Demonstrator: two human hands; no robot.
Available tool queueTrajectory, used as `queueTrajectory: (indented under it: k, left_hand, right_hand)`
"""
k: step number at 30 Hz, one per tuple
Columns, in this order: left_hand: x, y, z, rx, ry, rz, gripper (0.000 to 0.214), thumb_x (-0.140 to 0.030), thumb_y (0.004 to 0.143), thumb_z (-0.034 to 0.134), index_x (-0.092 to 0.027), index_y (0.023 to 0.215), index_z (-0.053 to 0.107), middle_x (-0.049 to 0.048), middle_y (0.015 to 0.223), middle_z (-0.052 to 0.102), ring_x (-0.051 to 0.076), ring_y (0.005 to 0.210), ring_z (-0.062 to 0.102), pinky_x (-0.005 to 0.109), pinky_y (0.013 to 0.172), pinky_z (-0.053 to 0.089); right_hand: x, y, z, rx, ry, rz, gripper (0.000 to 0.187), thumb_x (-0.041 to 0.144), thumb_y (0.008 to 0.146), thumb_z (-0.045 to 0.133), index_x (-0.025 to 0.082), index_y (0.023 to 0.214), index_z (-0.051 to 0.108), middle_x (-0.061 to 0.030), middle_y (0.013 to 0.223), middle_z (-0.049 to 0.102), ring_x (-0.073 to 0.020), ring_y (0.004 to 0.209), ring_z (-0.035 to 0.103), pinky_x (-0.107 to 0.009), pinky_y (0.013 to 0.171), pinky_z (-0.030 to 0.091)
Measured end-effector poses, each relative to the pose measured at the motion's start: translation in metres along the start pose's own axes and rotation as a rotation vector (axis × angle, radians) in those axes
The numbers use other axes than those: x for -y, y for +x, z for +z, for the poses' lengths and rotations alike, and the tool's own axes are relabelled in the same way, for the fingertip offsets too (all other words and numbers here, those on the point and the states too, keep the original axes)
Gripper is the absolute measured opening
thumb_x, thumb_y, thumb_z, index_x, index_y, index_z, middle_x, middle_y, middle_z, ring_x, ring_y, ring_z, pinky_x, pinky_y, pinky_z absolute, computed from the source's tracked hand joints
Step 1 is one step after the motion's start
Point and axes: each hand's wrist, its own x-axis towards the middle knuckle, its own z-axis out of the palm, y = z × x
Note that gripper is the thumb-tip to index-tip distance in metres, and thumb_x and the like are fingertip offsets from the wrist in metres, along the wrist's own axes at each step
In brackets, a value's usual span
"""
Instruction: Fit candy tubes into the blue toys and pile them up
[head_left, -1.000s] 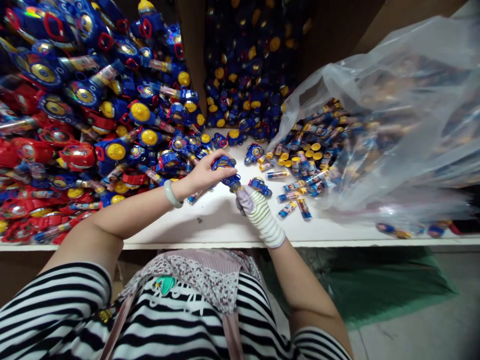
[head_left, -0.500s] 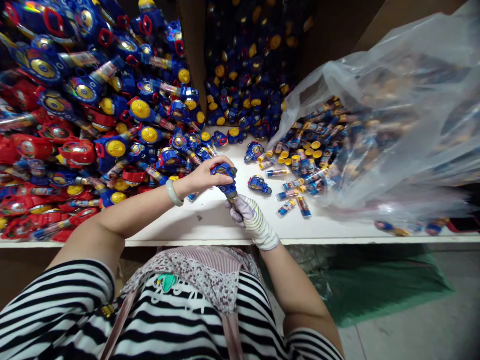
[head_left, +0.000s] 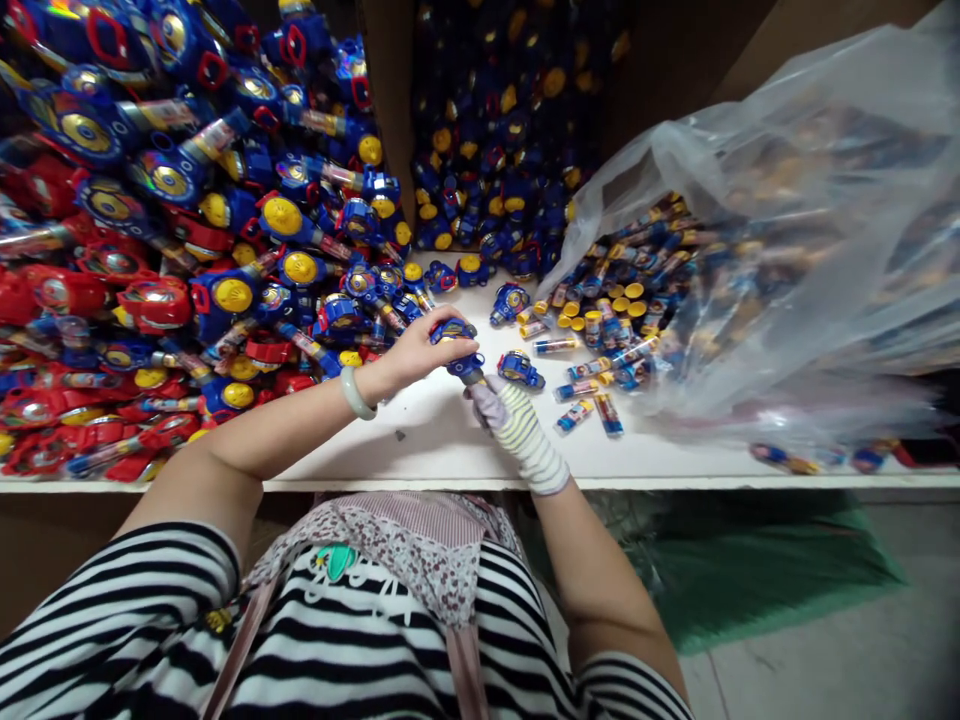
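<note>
Bare and wearing a pale bangle, my left hand point(head_left: 421, 352) is closed around a blue toy point(head_left: 459, 352) with yellow and red parts, held above the white tabletop. My right hand point(head_left: 506, 418), in a striped glove, grips the lower end of the same toy, where a tube sticks out; the glove hides most of that tube. Just right of the hands lies another blue toy point(head_left: 520, 369), and a further blue toy point(head_left: 508, 303) sits behind it. Small printed tubes with yellow caps point(head_left: 576, 388) lie loose farther right.
A high heap of blue and red toys point(head_left: 154, 300) fills the left side. More blue toys lie in a dark box point(head_left: 487, 150) at the back. On the right, a clear plastic bag point(head_left: 675, 150) spills many tubes. The white table point(head_left: 360, 460) ends close to my body.
Both hands have shifted slightly to the right together with the toy. My right hand still grips its lower end.
</note>
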Motion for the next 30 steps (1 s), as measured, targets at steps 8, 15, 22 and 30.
queueTrajectory:
  k: [8,15,22,30]
  left_hand:
    - [-0.003,0.0,-0.01,-0.041,0.097,0.013,0.029,-0.036,0.071,0.078,-0.016,0.086,0.062,0.0005,0.08,0.061,0.012,0.072,0.058,0.023,0.068,0.047]
    - [-0.014,0.005,-0.022,0.099,0.124,0.111,0.035,-0.036,0.07,0.08,-0.014,0.09,0.063,0.0023,0.086,0.063,0.014,0.08,0.059,0.025,0.075,0.049]
    - [-0.066,0.051,-0.121,-0.504,0.417,0.548,0.03,-0.048,0.09,0.064,-0.018,0.095,0.058,0.0006,0.093,0.058,0.013,0.088,0.054,0.028,0.084,0.045]
    - [-0.138,0.249,-0.257,-0.776,0.803,0.624,0.062,0.013,0.079,0.066,-0.019,0.121,0.034,-0.0018,0.126,0.036,0.001,0.118,0.022,0.02,0.116,0.015]
  right_hand:
    - [-0.007,0.013,0.008,-0.107,-0.019,-0.052,0.058,0.077,0.079,0.046,0.021,0.081,0.059,-0.003,0.064,0.056,-0.0162,0.057,0.05,-0.028,0.052,0.04]
    - [0.005,0.015,0.019,0.228,0.409,0.122,0.06,0.073,0.088,0.035,0.019,0.081,0.061,0.0058,0.045,0.04,-0.0095,0.036,0.031,-0.023,0.038,0.028]
    - [-0.001,0.035,-0.005,-0.06,0.301,-0.067,0.064,0.07,0.082,0.054,0.026,0.128,0.059,-0.0107,0.121,0.066,-0.024,0.102,0.066,-0.04,0.085,0.056]
    - [-0.025,0.025,-0.014,0.059,0.279,0.051,0.055,0.064,0.08,0.063,0.019,0.112,0.067,-0.0115,0.097,0.074,-0.0235,0.088,0.07,-0.042,0.089,0.056]
